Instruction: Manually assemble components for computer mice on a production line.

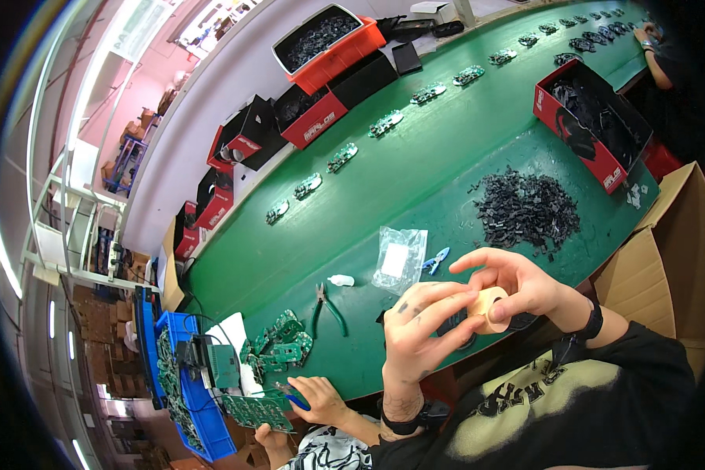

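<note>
My right hand grips a beige roll of tape between thumb and fingers, above the near edge of the green conveyor belt. Against the roll's left side my left hand presses, its fingers curled over the tape's face. A dark object sits partly hidden under both hands. Just beyond my hands lie a clear plastic bag, small blue-handled cutters and a pile of small black plastic parts.
Green circuit boards run in a line along the belt. Red bins with black parts stand right and along the far side. Green-handled pliers and a small white bottle lie left. A co-worker's hand handles boards; a cardboard box stands right.
</note>
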Tool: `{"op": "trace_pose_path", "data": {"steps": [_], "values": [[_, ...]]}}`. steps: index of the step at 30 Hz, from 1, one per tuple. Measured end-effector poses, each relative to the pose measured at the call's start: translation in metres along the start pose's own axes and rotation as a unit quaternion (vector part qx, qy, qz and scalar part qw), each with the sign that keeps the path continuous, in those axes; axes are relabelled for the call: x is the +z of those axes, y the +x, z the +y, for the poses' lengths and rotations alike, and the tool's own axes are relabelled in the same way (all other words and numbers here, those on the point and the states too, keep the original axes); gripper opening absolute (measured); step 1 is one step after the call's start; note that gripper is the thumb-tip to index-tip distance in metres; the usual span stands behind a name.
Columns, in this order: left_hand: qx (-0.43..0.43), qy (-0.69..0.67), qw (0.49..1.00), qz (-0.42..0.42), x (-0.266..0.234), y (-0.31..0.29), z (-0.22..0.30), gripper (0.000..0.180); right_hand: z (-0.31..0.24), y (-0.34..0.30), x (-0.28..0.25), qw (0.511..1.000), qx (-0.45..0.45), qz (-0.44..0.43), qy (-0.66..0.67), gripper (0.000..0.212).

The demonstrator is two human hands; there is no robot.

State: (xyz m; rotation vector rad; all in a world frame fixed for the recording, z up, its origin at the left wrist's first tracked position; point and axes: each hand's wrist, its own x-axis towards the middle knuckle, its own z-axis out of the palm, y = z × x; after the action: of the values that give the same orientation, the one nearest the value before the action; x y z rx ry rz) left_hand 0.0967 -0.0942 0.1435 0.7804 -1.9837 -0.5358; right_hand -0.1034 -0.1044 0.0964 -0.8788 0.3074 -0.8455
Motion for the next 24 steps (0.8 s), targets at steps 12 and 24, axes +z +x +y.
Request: {"op": "trace_pose_path", "data": {"steps": [12,24], "values": [[-0.021,0.032,0.999,-0.02,0.009,-0.002,0.002,0.015,-0.002,-0.001,-0.007,1.0,0.024,-0.008,-0.009,0.071],[-0.072,-0.006,0.997,-0.039,0.014,-0.003,0.01,0.01,-0.008,0.003,-0.019,0.993,0.08,-0.083,0.005,0.073]]}}
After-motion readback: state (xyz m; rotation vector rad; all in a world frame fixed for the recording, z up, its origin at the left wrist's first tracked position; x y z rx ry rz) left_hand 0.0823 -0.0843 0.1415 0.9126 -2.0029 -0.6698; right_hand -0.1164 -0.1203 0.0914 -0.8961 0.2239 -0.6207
